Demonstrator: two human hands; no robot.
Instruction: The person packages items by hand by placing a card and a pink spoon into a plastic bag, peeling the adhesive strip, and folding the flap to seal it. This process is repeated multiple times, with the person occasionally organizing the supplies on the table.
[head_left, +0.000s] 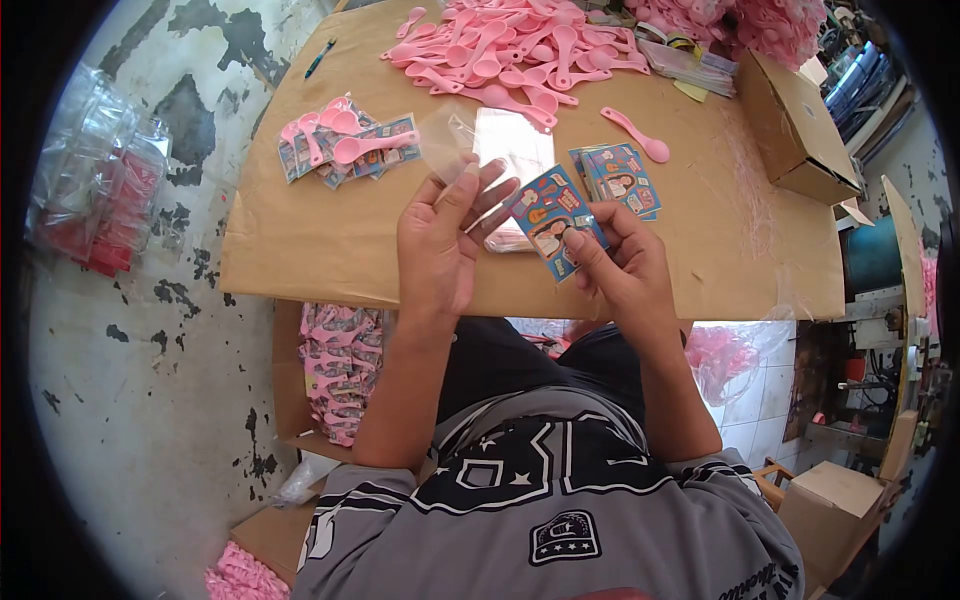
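Note:
Between the thumb and fingers of my left hand (442, 235) is a thin clear plastic bag (446, 145), held up above the table. My right hand (628, 268) pinches a blue printed card (545, 212) with colourful pictures, tilted beside the left fingertips. Under and behind the hands lies a shiny stack of clear bags (520, 138). A small stack of matching cards (630, 178) rests just beyond my right hand. One pink spoon (637, 135) lies behind those cards. Left of my left hand, more cards (378, 162) sit with pink spoons (362, 147) on top.
A large heap of pink spoons (500, 50) covers the far side of the brown table (340, 255). A pen (320, 58) lies far left; a cardboard box (800, 130) stands at the right. Below the table's left edge, another box holds pink packs (342, 370). Plastic bags (95, 180) hang left.

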